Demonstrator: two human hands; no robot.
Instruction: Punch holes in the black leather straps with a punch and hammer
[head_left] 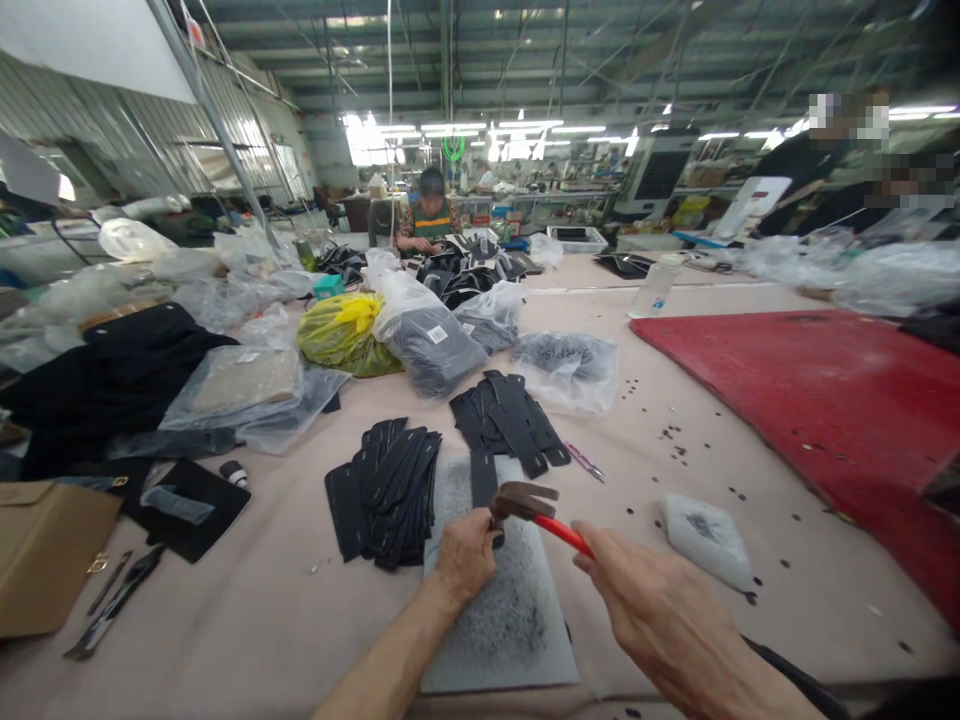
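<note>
My right hand (656, 590) grips the red handle of a claw hammer (525, 500), whose brown metal head is right at the top of my left fist. My left hand (466, 558) is closed over a grey, black-speckled board (499, 630); a small dark end shows beside its fingers, but what it holds is mostly hidden. Just beyond, a black strip (483, 474) lies on the board's far end. To the left sits a fanned pile of black strips (386, 490), and behind the board another pile of black strips (510, 415).
Pink-handled snips (585, 462) lie right of the far pile. A plastic-wrapped packet (706, 540) and scattered black bits are on the right, near a red sheet (810, 390). Filled plastic bags (431, 345) stand behind. A tan bag (52, 555) lies left. A co-worker (431, 215) sits opposite.
</note>
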